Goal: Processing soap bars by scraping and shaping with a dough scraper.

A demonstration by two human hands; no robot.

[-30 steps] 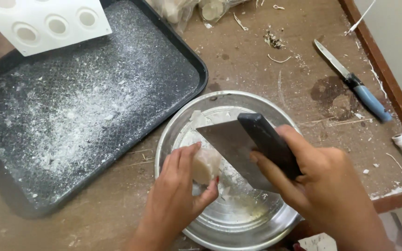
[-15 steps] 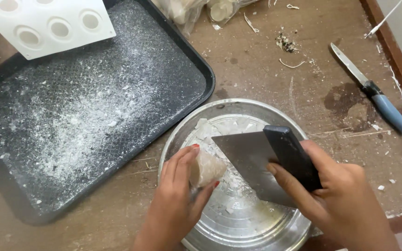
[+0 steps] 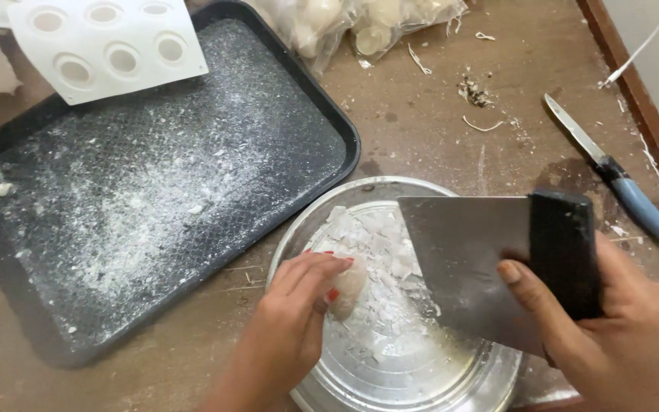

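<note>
My left hand (image 3: 291, 320) pinches a small pale lump (image 3: 347, 287) over the left side of a round metal pan (image 3: 322, 215). Thin white flakes (image 3: 379, 252) lie heaped in the pan beside the lump. My right hand (image 3: 612, 320) grips the black handle of a flat steel scraper (image 3: 463, 259), whose blade stands tilted over the right half of the pan, just right of the lump and apart from it.
A black tray (image 3: 192, 191) dusted with white crumbs lies at left, a white mould with round cavities (image 3: 108, 46) resting on its far edge. A blue-handled knife (image 3: 612, 175) lies at right near the table's raised edge. Clear bags of pale pieces (image 3: 345, 23) sit at the back.
The scraper has lifted and swung right, off the middle of the pan, uncovering the flakes. My left hand has closed around the pale lump.
</note>
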